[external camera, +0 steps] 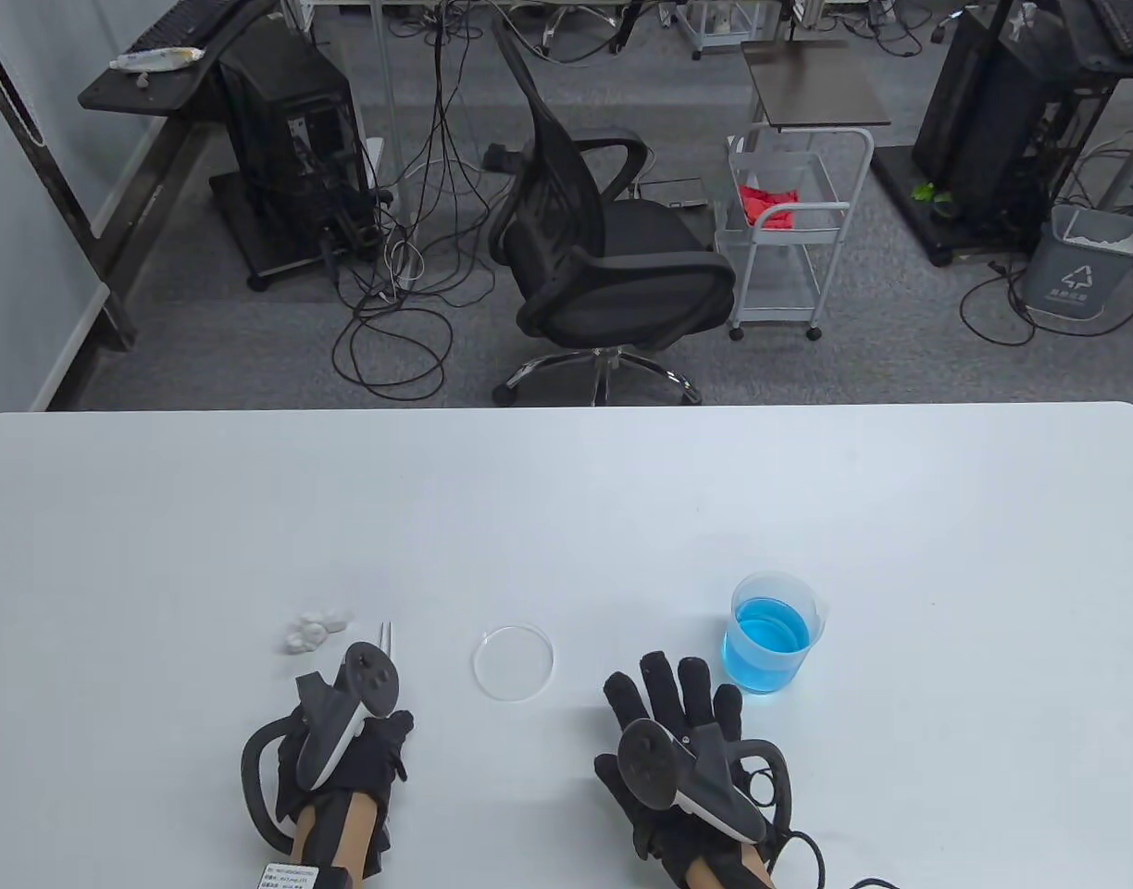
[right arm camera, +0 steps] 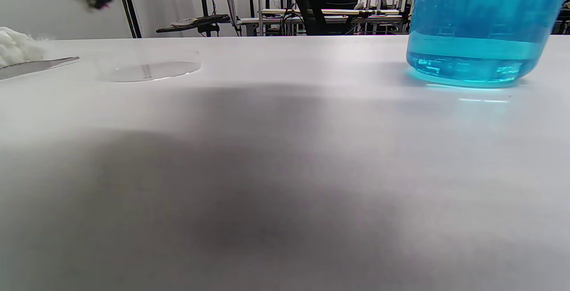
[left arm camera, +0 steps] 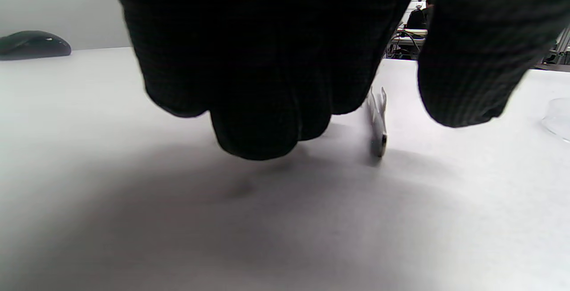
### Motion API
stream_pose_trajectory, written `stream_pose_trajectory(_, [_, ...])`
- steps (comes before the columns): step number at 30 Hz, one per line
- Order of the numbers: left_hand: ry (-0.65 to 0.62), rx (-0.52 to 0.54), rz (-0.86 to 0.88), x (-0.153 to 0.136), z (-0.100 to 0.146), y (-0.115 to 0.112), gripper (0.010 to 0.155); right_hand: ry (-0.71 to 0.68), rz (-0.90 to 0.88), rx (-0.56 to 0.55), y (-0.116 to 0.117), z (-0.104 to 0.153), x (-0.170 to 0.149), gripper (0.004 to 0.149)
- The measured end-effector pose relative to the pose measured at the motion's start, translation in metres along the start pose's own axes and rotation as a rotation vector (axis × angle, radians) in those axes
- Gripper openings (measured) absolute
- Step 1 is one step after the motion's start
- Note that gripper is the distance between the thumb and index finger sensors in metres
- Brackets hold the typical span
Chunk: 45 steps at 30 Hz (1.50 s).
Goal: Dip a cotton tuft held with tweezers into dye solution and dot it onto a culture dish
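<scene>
a white desk with rounded far corners stands in an office, with a black mesh office chair, a small white wire trolley, computer towers and loose cables on the grey carpet past its far edge.

the metal tweezers lie flat on the desk in the near left part, tips toward the far edge, their near end hidden under the tracker strapped to the left hand. in the left wrist view the tweezers rest on the desk between the curled fingers and the thumb, and whether any finger touches them cannot be told. the left grip is narrow, fingers bent down toward the desk, holding nothing that can be seen.

just left of the tweezers sits a small heap of white cotton tufts. to their right, near the middle of the near edge, lies the clear, shallow culture dish, and it looks clean. further right stands a clear beaker about half full of blue dye solution.

the right hand lies between the dish and the beaker, near the near edge, its grip wide, fingers stretched out flat toward the far edge and holding nothing; its outer fingertip is just beside the beaker's base. in the right wrist view the beaker stands upright on the desk.
</scene>
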State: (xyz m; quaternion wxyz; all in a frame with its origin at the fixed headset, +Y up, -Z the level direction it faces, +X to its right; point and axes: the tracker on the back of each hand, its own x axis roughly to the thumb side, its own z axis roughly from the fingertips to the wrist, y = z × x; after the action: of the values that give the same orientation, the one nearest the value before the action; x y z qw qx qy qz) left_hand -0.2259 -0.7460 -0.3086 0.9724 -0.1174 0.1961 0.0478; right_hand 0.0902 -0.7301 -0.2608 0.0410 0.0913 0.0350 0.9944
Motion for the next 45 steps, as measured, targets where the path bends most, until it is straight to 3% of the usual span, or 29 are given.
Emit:
stream_pose_trajectory(3, [0.011, -0.031, -0.005, 0.002, -0.003, -0.007, 0.065, 0.000, 0.002, 0.004, 0.000, -0.001, 0.001, 0.076])
stream_pose_trajectory(9, [0.037, 0.029, -0.082, 0.009, -0.003, -0.011, 0.060, -0.003, 0.002, 0.008, 0.001, -0.001, 0.002, 0.076])
stream_pose_trajectory(19, [0.024, 0.061, -0.076, 0.011, -0.003, -0.011, 0.046, -0.015, 0.007, 0.013, 0.003, 0.000, 0.008, 0.076])
stream_pose_trajectory(26, [-0.009, 0.082, -0.045, 0.005, -0.003, -0.013, 0.047, -0.015, 0.011, 0.012, 0.004, 0.001, 0.009, 0.076])
stream_pose_trajectory(35, [-0.134, 0.110, 0.325, -0.019, 0.016, 0.010, 0.047, -0.034, -0.100, -0.042, -0.003, 0.003, 0.003, 0.075])
stream_pose_trajectory(41, [-0.301, 0.130, 0.547, -0.012, 0.039, 0.027, 0.047, -0.076, -0.342, -0.099, -0.005, 0.008, -0.001, 0.074])
stream_pose_trajectory(45, [-0.456, 0.080, 0.642, 0.006, 0.050, 0.025, 0.047, -0.123, -0.581, -0.075, -0.003, 0.008, -0.001, 0.072])
